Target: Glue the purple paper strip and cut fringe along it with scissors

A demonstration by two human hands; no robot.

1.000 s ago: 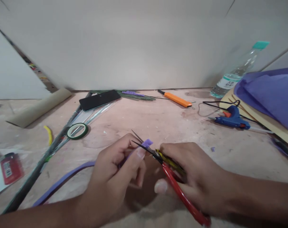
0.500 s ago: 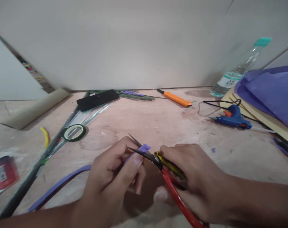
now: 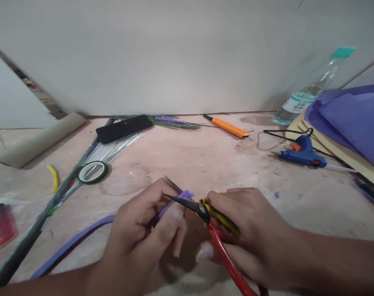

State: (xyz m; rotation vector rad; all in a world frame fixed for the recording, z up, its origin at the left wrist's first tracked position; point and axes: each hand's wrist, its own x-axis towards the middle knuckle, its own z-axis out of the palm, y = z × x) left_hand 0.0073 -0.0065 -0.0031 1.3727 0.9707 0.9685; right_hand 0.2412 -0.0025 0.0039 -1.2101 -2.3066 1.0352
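My left hand [image 3: 149,230] is closed on a purple strip [image 3: 75,240], pinching its end between thumb and fingers. The strip trails out to the lower left. In my right hand [image 3: 254,230] are scissors with red handles [image 3: 225,257], the fingers wrapped round them. Their dark blades stand apart around the strip's tip, just above my left thumb. Something yellow lies along the scissors under my right forefinger; part of it is hidden.
A green tape roll [image 3: 93,172], black phone [image 3: 124,128] and cardboard tube [image 3: 40,142] lie left. An orange cutter [image 3: 230,127] lies at the back; a blue glue gun [image 3: 302,153], bottle [image 3: 310,92] and purple sheets [image 3: 356,123] are right. A red container [image 3: 1,226] stands far left.
The view has shifted slightly, so items on the left appear further left. Both hands keep their hold, and the blades and strip tip have moved only slightly.
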